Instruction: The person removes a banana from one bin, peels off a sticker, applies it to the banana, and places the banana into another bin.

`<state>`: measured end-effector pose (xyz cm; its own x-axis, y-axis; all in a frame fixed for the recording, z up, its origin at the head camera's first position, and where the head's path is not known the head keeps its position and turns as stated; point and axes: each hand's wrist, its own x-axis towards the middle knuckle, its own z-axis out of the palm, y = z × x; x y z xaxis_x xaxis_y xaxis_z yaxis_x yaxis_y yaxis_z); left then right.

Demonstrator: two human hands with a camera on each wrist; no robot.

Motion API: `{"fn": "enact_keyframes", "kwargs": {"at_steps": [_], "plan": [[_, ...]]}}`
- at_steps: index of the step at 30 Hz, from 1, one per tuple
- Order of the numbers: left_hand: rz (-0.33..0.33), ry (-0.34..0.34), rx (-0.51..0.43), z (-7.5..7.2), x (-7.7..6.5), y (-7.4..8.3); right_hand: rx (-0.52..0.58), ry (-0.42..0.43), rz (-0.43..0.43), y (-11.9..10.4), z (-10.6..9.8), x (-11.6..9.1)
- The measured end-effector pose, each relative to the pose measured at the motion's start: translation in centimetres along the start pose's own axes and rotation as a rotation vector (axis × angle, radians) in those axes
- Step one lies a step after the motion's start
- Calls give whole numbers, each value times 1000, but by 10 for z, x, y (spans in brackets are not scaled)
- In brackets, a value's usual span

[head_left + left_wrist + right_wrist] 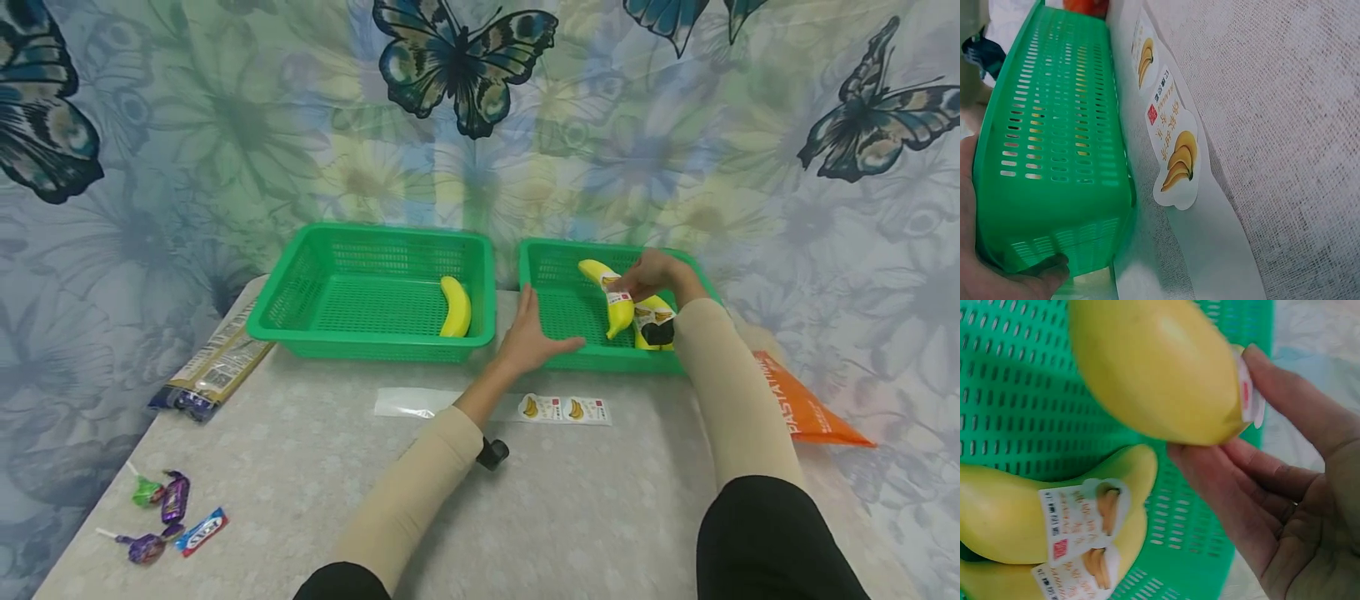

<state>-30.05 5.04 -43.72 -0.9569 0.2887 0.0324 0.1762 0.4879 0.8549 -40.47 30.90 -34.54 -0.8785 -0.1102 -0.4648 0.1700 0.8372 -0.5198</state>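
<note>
In the head view my right hand (654,275) pinches a yellow banana (619,315) with a white label round its middle, over the right green basket (577,362). The right wrist view shows thumb and fingers on either side of the banana (1160,375), thumb at the label's edge. Below it, two more labelled bananas (1004,503) lie side by side in the basket. My left hand (527,340) rests at this basket's near left corner, fingers fairly straight and thumb spread along the front rim. A strip of banana stickers (564,409) lies in front.
The left green basket (367,348) holds one unlabelled banana (455,307). A gold-and-blue packet (217,367) lies beside it on the left. Lollipops (146,548) and wrapped sweets (201,532) lie at the table's left. An orange bag (810,404) sits right of my right arm.
</note>
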Motion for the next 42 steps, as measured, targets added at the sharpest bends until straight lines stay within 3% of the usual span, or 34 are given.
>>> {"fn": "enact_keyframes", "kwargs": {"at_steps": [5,14,23,32,42], "plan": [[13,-25,-6,3,-1,3,-114,3,62,13,3,5],[9,-11,17,3,-2,7,-147,-55,132,24,9,14],[3,1,15,2,-3,4,-131,-50,164,23,16,15],[-17,-16,10,-1,-4,2,-225,5,178,17,22,18],[-20,-4,23,-2,-2,-1,-223,-15,172,14,22,21]]}}
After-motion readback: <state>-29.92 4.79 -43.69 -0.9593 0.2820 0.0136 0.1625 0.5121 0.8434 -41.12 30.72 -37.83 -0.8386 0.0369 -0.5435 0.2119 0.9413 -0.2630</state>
